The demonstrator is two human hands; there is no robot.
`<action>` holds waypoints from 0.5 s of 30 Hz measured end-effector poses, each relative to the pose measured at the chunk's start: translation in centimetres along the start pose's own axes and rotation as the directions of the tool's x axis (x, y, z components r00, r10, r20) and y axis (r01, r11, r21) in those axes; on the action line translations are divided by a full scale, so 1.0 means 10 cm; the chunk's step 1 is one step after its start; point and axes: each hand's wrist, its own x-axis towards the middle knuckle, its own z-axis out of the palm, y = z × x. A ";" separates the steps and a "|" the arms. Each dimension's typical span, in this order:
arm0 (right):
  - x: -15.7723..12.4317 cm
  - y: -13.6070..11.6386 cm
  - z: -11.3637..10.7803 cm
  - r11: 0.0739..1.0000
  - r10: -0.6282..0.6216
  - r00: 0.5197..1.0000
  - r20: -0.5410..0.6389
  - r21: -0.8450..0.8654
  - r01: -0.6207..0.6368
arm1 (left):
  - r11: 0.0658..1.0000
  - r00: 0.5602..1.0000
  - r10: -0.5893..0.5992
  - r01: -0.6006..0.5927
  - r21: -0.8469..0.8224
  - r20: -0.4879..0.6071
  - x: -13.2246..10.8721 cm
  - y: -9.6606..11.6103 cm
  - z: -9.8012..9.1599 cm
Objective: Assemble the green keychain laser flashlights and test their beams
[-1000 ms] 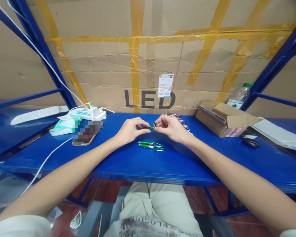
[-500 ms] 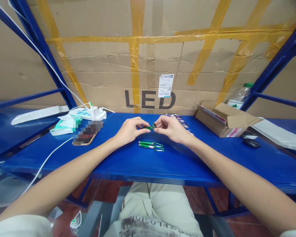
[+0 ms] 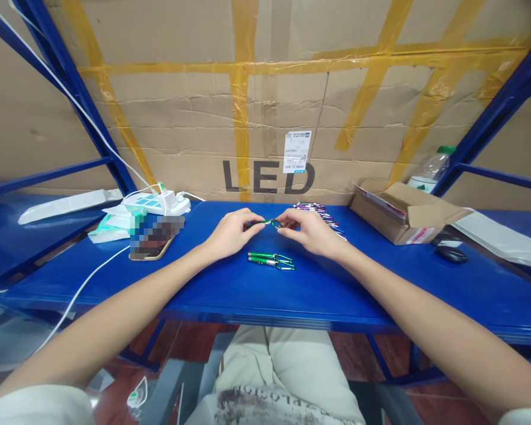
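Note:
Between my two hands is a slim green keychain flashlight (image 3: 268, 222) with a carabiner clip, held just above the blue table. My left hand (image 3: 234, 232) is closed in a pinch around its tube end. At its clip end, the thumb and fingers of my right hand (image 3: 304, 229) are closed on the carabiner. Nearer to me, two green keychain flashlights (image 3: 262, 260) lie side by side, clips pointing right. Partly behind my right hand is a row of several similar flashlights (image 3: 321, 211) in mixed colours.
On the left of the blue table (image 3: 230, 295) are a phone (image 3: 157, 242), a tissue pack (image 3: 115, 224) and a power strip (image 3: 159, 203). An open cardboard box (image 3: 400, 215), a black mouse (image 3: 451, 254) and a bottle (image 3: 433, 168) stand right. A large taped carton (image 3: 181, 118) backs the table.
My fingers have shifted slightly on the flashlight, and its carabiner loop now shows more openly between my hands. The two flashlights on the table have not moved.

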 end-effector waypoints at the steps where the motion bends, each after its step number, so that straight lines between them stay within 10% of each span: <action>1: 0.00 0.00 -0.02 0.999 -0.016 1.000 0.021 -0.048 0.017 | 1.000 1.000 -0.001 0.001 0.019 0.007 0.00 0.00 0.00; 15: -0.02 -0.03 -0.20 0.965 -0.021 0.915 0.403 -0.230 0.123 | 0.998 0.957 -0.003 0.021 -0.062 0.289 -0.01 0.03 -0.01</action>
